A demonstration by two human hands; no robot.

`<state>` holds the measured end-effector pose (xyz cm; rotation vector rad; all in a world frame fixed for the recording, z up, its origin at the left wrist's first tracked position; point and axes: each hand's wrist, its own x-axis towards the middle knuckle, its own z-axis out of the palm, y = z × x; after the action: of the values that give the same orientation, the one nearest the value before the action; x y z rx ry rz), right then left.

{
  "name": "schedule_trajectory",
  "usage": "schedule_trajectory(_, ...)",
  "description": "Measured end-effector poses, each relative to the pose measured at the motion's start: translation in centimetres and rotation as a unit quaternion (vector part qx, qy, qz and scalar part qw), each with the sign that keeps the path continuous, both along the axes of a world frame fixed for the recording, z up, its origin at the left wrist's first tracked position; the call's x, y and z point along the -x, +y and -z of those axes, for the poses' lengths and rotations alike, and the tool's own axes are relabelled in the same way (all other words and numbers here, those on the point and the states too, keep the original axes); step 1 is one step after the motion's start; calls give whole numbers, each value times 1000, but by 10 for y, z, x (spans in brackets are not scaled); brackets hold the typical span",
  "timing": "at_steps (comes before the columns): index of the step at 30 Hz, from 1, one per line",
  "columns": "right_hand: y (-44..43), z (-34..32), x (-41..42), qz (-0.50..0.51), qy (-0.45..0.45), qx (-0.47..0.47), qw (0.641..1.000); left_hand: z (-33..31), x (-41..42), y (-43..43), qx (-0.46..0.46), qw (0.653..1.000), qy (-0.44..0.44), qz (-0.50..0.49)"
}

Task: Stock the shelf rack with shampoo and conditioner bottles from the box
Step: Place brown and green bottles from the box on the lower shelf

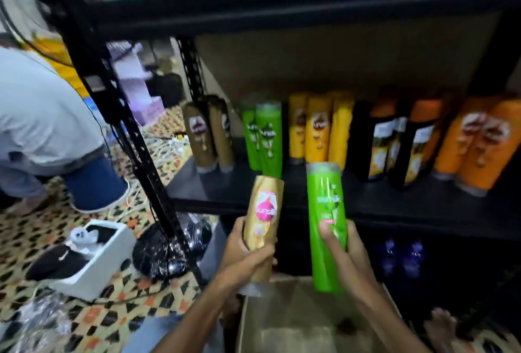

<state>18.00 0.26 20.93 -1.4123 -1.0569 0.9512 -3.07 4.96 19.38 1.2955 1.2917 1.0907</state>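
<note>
My left hand (245, 254) grips a gold bottle (263, 217) with a pink label, held upright in front of the black shelf rack (253, 8). A green bottle (327, 223) is held upright in my right hand (342, 245), just to the right of the gold one. Both bottles hover above the open cardboard box (298, 321) at the bottom of the view. On the middle shelf (423, 200) stand brown bottles (203, 135), green bottles (265, 138), yellow bottles (318, 130), black-and-orange bottles (394, 144) and orange bottles (476, 141).
Another person in a grey shirt (42, 115) crouches at the left on a patterned floor (98, 310). A white box (95, 256) with dark items sits beside the rack's front post (135, 149). Dark blue bottles (400, 256) stand on the lower shelf. Green and blue items fill the top shelf.
</note>
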Motion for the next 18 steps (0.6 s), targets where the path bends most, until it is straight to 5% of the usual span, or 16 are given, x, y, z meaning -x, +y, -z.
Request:
schedule_trajectory(7, 100, -52, 61, -16, -63, -146, 987, -63, 38, 79, -119, 986, -62, -95)
schedule_trajectory(15, 166, -32, 97, -16, -128, -135, 982, -68, 55, 123, -214, 965, -90, -121)
schedule_trajectory(18, 181, -29, 102, 18, -224, -99, 969, -59, 55, 133, -228, 962, -74, -133)
